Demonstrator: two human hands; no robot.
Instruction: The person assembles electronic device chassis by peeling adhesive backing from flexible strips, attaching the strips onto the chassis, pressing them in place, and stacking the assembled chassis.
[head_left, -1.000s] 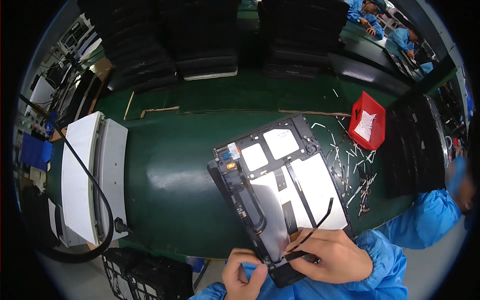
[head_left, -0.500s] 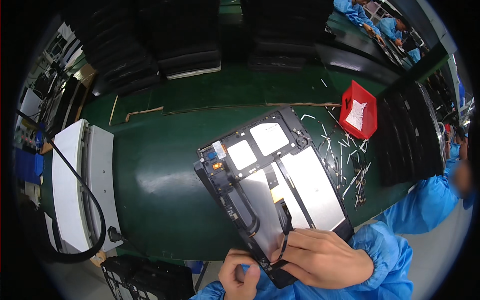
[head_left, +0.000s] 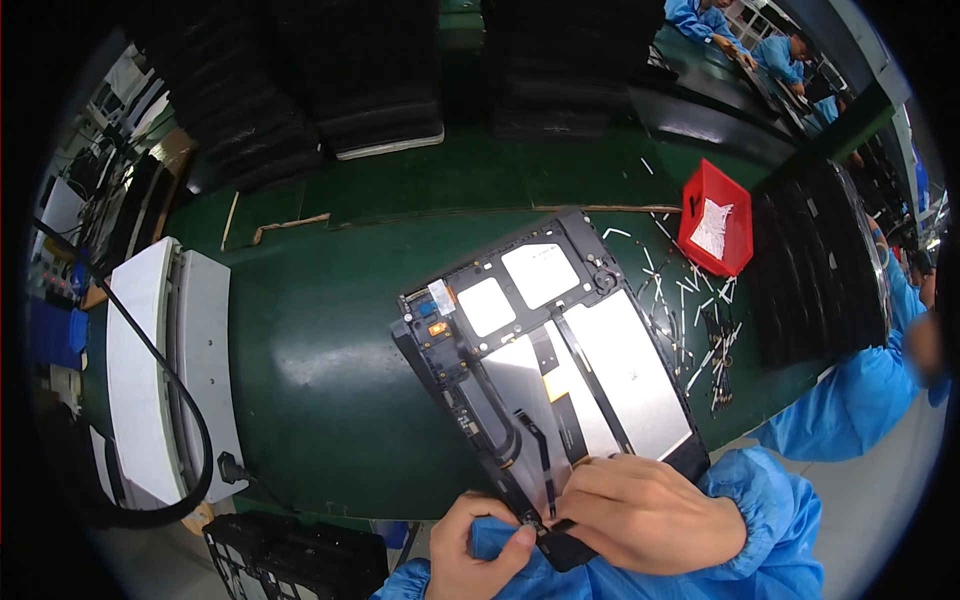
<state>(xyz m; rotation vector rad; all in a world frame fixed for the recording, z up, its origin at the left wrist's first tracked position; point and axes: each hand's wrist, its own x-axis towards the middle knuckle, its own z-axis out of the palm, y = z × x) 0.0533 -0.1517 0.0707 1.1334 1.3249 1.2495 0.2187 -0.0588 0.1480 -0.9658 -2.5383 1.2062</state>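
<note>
The open tablet frame (head_left: 545,350) lies tilted at the bench's (head_left: 320,340) near edge, where the thin black cable that arched up a moment ago now lies flat, the right hand (head_left: 650,515) pressing its end down while the left hand (head_left: 480,545) pinches the frame's near corner.

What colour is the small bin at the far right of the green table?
The small bin is red, with white pieces inside; the head view shows it well.

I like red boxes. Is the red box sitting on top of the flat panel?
No, the red box sits on the green table, apart from the panel.
</note>
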